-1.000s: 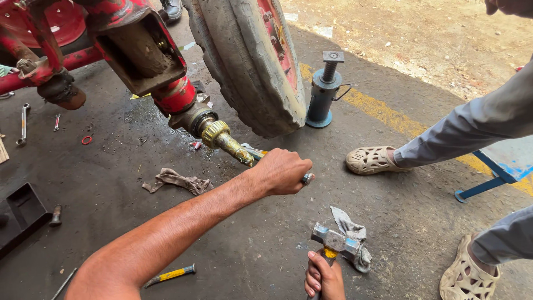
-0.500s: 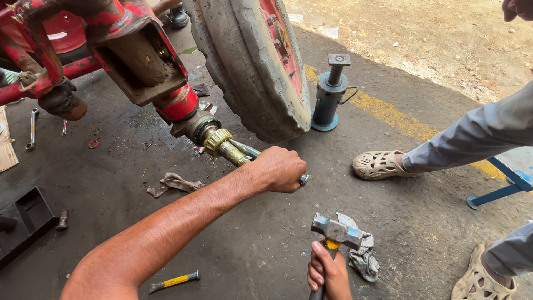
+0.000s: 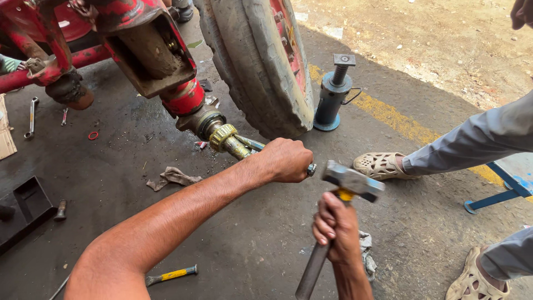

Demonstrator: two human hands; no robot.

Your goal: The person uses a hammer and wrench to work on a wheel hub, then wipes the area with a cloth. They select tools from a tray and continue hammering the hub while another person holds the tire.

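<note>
The left hand sits on a rod that juts from the axle end, below the tyre. Just right of it, the right hand holds a hammer, its head beside the rod's tip. A jack stands on the floor right of the tyre. A rag lies left of the left forearm, a second hammer nearer the camera, a tray at far left. Another person's foot rests right of the hammer head.
</note>
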